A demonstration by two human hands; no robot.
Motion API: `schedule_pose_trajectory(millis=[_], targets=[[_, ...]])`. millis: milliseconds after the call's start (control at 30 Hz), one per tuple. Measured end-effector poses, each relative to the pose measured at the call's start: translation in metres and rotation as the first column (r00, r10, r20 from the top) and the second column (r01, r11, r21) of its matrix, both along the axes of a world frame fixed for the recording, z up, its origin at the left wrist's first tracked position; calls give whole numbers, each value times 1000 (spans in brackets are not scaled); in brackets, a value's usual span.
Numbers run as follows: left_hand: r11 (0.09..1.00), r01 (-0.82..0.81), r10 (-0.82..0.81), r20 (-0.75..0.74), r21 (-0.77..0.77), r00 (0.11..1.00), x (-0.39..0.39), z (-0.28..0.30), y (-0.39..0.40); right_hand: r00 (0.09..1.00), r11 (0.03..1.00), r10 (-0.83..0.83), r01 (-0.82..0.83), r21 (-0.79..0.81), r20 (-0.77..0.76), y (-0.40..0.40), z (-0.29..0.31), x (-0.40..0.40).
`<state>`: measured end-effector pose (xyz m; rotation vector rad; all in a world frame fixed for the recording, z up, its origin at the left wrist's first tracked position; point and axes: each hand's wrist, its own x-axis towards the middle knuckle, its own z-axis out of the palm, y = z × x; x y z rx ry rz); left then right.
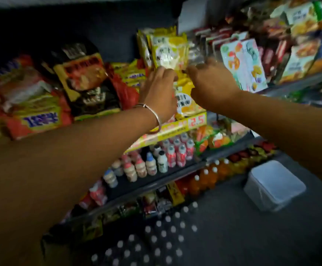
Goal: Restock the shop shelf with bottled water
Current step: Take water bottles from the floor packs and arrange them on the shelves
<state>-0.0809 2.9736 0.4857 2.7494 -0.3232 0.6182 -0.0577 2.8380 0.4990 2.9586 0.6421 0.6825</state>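
A pack of water bottles (pixel 156 240) with white caps stands on the dark floor at the bottom, in front of the shelf unit. Both my hands are raised far above it, at an upper shelf (pixel 177 129) with a yellow price strip. My left hand (pixel 160 93), a metal bangle on its wrist, grips the lower edge of an upright yellow snack packet (pixel 169 52). My right hand (pixel 212 85) pinches the same packet's lower right corner between thumb and fingers. The view is blurred, so the fingertips are hard to make out.
Red and yellow noodle packs (pixel 37 104) fill the shelf to the left, boxed snacks (pixel 242 62) to the right. Small drink bottles (pixel 156 162) stand one shelf down, orange soda bottles (pixel 208 179) below that. A clear plastic tub (pixel 273 185) sits on the floor at right.
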Motion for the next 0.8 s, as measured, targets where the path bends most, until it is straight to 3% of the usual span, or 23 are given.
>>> schedule_pose_trajectory(millis=[133,200,367,567,800], targets=[[996,83,-78,-229,13,970,9,-118,-20,993,999,-49,51,9,-105,-32,-118,7],[990,133,-114,-299,43,947,10,-182,-27,953,991,-135,130,-38,-272,-45,-184,6],[975,205,-137,-485,88,864,9,-352,-39,785,952,-305,256,-166,-539,-67,-376,-1],[961,257,-138,-624,104,769,4,-552,-34,574,945,-310,276,-178,-758,-67,-596,-24],[943,320,-185,-650,94,737,0,-708,-21,296,862,-296,491,-121,-908,-56,-782,-40]])
